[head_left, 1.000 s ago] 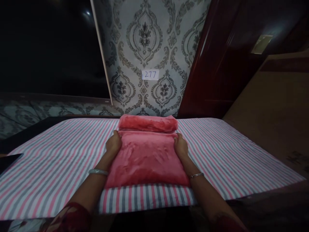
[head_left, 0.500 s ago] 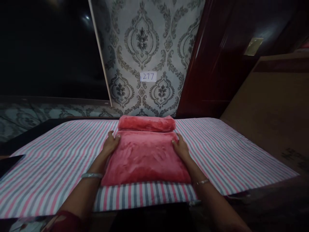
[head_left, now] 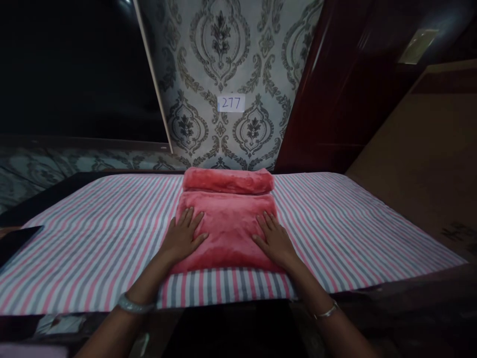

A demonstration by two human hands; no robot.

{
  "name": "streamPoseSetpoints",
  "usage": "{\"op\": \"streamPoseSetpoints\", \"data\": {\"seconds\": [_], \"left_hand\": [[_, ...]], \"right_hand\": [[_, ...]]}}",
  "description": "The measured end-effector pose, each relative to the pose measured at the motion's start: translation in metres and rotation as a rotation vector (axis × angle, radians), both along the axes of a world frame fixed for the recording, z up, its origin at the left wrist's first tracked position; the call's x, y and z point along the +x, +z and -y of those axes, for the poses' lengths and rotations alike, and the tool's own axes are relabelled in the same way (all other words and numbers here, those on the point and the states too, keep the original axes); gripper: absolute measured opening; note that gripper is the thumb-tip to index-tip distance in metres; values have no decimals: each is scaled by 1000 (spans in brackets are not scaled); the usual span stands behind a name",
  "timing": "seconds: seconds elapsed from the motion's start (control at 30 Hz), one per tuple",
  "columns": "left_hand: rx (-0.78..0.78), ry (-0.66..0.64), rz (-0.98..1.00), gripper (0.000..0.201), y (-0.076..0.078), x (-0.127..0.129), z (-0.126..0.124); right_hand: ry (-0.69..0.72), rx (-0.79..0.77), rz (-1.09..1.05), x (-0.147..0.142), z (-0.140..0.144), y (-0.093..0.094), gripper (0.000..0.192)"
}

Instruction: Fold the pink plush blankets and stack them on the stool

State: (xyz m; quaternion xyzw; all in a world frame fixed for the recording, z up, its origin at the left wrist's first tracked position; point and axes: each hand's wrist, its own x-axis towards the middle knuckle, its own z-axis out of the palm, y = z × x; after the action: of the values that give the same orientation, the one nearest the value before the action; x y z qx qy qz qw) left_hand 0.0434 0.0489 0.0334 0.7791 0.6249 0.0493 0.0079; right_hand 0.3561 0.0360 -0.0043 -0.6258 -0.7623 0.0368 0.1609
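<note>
A folded, plush red-pink blanket (head_left: pixel 227 219) lies flat near the front edge of a striped cloth (head_left: pixel 112 238). Just behind it is a rolled or folded red-pink plush piece (head_left: pixel 228 181); whether the two are joined I cannot tell. My left hand (head_left: pixel 183 235) rests palm down on the blanket's left side, fingers spread. On the right side, my right hand (head_left: pixel 275 238) presses flat with its fingers apart. Neither hand grips anything.
A large dark screen (head_left: pixel 78 74) stands at the back left, before patterned wallpaper bearing a paper label marked 277 (head_left: pixel 231 103). To the right are a dark red panel (head_left: pixel 320 109) and a big cardboard box (head_left: pixel 421 144). A dark flat object (head_left: pixel 18 243) lies at the left edge.
Both hands have left the blanket's side edges and moved inward onto its top, spreading flat. The camera view has tilted slightly downward.
</note>
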Motion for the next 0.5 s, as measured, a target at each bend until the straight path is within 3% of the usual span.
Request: {"op": "streamPoseSetpoints", "data": {"seconds": [0.17, 0.27, 0.37, 0.5], "left_hand": [[-32, 18, 12, 69, 13, 6, 0], [33, -1, 0, 61, 21, 12, 15], [128, -182, 52, 57, 18, 16, 40], [165, -431, 85, 59, -4, 15, 65]], "right_hand": [[-2, -33, -1, 2, -2, 9, 62], [-20, -21, -6, -2, 10, 21, 55], [111, 81, -23, -9, 32, 29, 54], [368, 90, 0, -20, 55, 23, 61]]}}
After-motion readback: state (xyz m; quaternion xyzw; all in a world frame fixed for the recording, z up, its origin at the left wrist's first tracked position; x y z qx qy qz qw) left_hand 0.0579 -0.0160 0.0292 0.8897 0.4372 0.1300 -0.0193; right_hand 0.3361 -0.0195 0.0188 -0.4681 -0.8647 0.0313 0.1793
